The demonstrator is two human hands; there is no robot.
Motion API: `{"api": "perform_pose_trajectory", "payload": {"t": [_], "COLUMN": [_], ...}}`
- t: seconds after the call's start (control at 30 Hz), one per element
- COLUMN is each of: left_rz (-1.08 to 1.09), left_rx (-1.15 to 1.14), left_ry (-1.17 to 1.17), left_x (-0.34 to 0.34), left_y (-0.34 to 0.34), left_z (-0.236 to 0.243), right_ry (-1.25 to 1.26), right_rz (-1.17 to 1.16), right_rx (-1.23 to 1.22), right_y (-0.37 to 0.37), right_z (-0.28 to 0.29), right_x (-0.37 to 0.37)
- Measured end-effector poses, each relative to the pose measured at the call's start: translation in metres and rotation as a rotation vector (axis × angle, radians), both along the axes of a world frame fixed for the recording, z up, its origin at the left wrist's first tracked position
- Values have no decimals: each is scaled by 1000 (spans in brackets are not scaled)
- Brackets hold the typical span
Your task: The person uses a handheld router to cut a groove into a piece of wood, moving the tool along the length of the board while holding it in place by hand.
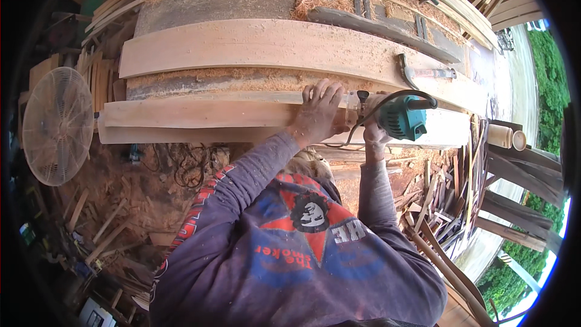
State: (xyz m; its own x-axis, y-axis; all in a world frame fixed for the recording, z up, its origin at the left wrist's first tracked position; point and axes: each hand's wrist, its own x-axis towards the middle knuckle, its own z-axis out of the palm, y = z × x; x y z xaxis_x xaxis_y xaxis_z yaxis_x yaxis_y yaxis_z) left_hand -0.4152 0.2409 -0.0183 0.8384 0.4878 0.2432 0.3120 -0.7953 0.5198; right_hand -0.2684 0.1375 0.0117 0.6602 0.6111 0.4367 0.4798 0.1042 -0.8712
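My left hand (317, 111) lies with fingers stretched out over the upper edge of a long pale board (200, 112), just left of the tool. My right hand (376, 133) is wrapped around a teal corded power tool (402, 117), which rests at the board's right part. A black knob (362, 94) stands up beside its teal vented housing, and a dark cable loops over it. The tool's underside is hidden, so its exact kind cannot be told. Beyond lies a wide, slightly curved plank (242, 45) sprinkled with shavings.
On the wide plank rests a hand tool (431, 74) with a curved dark end. A dark timber (381, 31) lies behind it, near heaped shavings (321, 6). A round fan (59, 126) stands at left. Scrap sticks (433, 197) pile up at right; cables (196, 169) trail below the board.
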Motion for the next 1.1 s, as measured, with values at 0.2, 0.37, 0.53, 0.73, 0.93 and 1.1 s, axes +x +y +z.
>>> {"api": "perform_pose_trajectory", "payload": {"t": [0.2,0.37,0.53,0.73,0.93,1.1], "left_rz": [63,141,189,204,220,227], "left_rx": [-65,-90,-19,-67,44,145], "left_ry": [9,10,-15,41,62,311], "left_x": [-37,-83,-131,-182,-259,-325], "left_y": [18,41,67,93,122,143], "left_z": [0,-4,-4,-5,1,-44], "right_ry": [11,166,-18,106,121,-140], "right_rz": [161,286,472,466,574,485], "right_rx": [-39,67,-45,-151,-242,41], "right_y": [20,52,79,106,138,195], "right_z": [-31,-17,-28,-25,-73,-25], "right_x": [-36,-98,-123,-174,-221,-275]}}
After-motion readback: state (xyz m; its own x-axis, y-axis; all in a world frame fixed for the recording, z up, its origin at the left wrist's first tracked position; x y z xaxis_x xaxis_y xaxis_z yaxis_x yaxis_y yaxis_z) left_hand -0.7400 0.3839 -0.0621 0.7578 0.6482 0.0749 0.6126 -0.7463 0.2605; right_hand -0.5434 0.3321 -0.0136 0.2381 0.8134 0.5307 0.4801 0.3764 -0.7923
